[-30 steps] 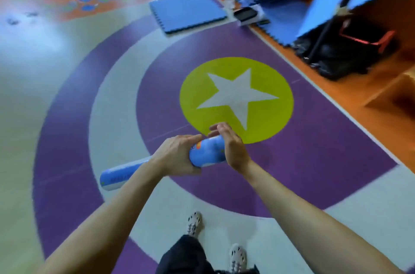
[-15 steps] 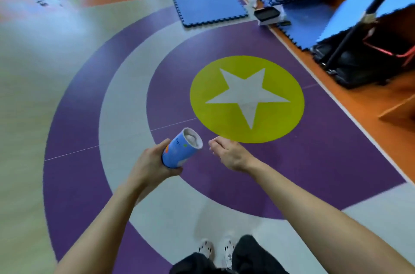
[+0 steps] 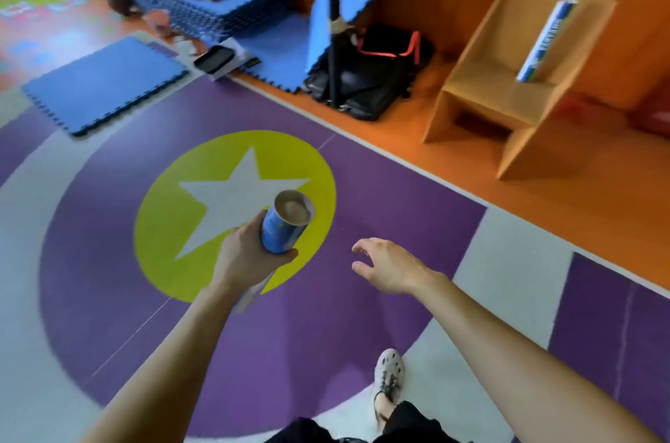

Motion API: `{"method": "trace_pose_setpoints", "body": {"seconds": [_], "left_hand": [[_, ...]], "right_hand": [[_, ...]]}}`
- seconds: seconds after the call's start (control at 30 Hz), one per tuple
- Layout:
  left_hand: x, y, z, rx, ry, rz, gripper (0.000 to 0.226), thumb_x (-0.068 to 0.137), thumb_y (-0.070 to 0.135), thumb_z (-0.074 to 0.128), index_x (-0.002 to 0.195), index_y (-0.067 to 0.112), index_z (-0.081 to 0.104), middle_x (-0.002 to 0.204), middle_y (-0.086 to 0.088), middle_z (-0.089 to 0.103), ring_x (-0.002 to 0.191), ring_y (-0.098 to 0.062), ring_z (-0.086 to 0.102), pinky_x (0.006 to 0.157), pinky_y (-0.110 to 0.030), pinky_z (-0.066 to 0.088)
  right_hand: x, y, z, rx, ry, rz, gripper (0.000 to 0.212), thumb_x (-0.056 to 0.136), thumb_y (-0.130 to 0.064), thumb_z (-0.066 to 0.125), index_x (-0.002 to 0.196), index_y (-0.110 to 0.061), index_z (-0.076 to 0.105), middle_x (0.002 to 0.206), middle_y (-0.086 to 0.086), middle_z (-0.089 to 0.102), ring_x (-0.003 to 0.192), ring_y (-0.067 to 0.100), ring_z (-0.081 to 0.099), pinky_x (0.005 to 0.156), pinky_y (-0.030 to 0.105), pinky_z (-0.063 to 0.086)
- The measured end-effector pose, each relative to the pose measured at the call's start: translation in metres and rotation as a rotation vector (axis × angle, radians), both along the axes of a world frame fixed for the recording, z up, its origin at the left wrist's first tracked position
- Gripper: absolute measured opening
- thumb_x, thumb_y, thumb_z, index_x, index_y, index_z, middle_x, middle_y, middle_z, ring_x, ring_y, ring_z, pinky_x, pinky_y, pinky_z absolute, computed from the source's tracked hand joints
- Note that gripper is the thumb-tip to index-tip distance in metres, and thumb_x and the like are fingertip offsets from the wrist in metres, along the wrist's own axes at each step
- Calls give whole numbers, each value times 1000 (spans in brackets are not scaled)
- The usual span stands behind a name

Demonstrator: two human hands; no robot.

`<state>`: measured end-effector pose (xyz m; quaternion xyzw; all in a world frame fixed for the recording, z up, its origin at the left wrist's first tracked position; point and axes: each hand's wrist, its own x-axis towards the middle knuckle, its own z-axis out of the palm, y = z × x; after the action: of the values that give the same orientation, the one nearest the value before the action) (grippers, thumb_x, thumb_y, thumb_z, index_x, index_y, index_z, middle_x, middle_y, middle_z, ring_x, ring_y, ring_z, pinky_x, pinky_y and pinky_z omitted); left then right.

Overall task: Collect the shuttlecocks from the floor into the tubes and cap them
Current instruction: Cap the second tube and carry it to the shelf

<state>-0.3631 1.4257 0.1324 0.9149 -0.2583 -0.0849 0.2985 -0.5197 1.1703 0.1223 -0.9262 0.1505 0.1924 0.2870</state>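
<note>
Head camera looks down at a blue tube (image 3: 283, 231) near the middle of the picture, held up over the yellow circle (image 3: 156, 221) on the floor. The left hand (image 3: 243, 261) has its fingers and thumb wrapped round the tube just under its top end. That top points toward one o'clock. It looks pale and blurry, so I cannot tell if a cap is on it. The rest of the tube seems to run down under the wrist, toward seven o'clock.

At four o'clock from the tube is the right hand (image 3: 391, 266). Its fingers are loose and a bit spread, and it holds nothing. It is near the tube but not touching it.

Some things could go wrong, I think. If the top has no cap, or a loose one, tipping the tube could let shuttlecocks slide out. Only one hand holds it, close to one end, so the long part could swing and the tube could slip.

At two o'clock, well apart, a second tube (image 3: 547, 40) leans on a wooden chair (image 3: 500, 90). A bump to the chair could knock it over. At one o'clock a black bag (image 3: 373, 87) and a black pole (image 3: 333, 7) stand on the orange floor (image 3: 544, 214); feet could catch on them. I see no shuttlecocks on the floor here.
</note>
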Motion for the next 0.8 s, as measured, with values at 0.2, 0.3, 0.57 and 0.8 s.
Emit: {"method": "trace_pose_setpoints", "body": {"seconds": [0.2,0.3,0.57,0.8], "left_hand": [[76,-206,1,-92,-45,-110,67,52,68,86,105,31,66,94,6,71,87,-28,71,71,-44,59],[112,-289,3,-138,-62,-185,69,56,62,89,113,28,71,106,4,65,94,-23,67,73,-45,60],[251,-520,0,-141,86,-308,77,56,65,94,120,39,61,107,18,72,99,-15,71,82,-41,60],[321,-707,23,-155,89,-508,81,66,48,99,128,39,47,101,16,70,86,-7,70,69,-33,57]], "right_hand": [[31,-170,8,-13,11,-167,47,104,-47,55,146,-26,54,150,-6,57,134,17,58,108,37,52],[57,-236,3,12,5,-250,47,105,-46,57,147,-26,55,149,-7,59,134,15,59,105,33,52],[169,-403,-13,4,9,-475,49,107,-47,51,151,-26,50,156,-6,52,142,15,52,113,34,47],[223,-543,-3,8,-43,-672,48,106,-45,55,149,-23,53,154,-4,56,140,15,55,112,34,49]]}}
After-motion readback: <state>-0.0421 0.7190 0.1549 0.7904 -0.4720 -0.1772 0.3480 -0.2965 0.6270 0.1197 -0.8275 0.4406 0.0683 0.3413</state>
